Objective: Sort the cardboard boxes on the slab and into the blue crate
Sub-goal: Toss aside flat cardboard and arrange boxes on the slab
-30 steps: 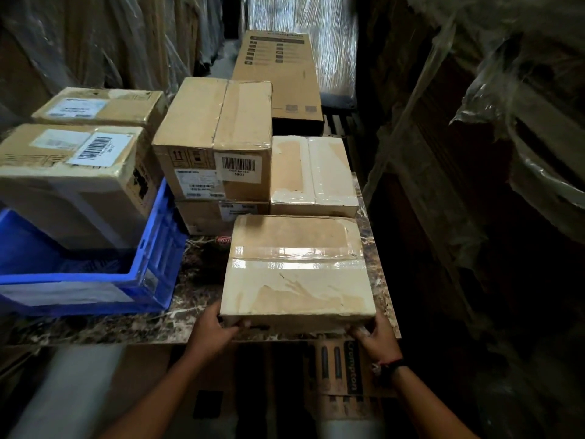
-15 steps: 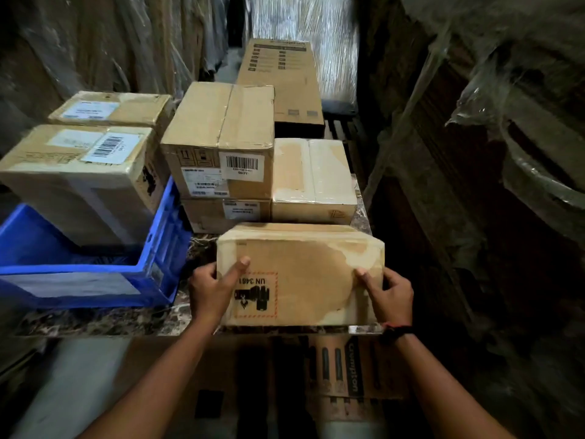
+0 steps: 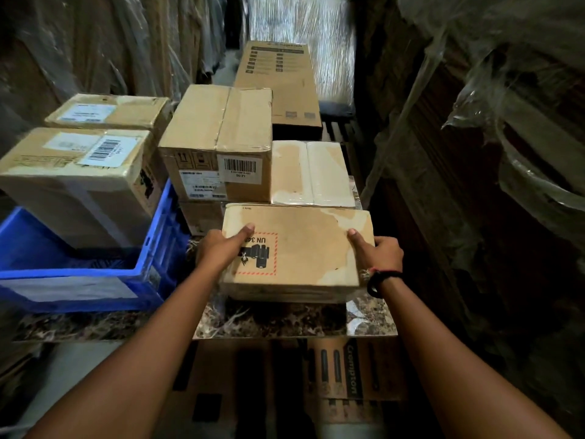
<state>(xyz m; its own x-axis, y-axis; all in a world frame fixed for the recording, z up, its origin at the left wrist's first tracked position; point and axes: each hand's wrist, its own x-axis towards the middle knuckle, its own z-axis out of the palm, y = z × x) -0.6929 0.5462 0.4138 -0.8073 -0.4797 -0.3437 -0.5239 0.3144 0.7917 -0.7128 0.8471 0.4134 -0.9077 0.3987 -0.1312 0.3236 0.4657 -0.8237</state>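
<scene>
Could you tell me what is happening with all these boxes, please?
A person is sorting cardboard boxes on a marbled stone slab. Both hands grip one flat brown cardboard box with a red-bordered UN hazard label: the left hand at its left edge, the right hand at its right. It sits at the slab's near end, in front of other stacked boxes. A blue plastic crate on the left already holds a large taped cardboard box.
</scene>
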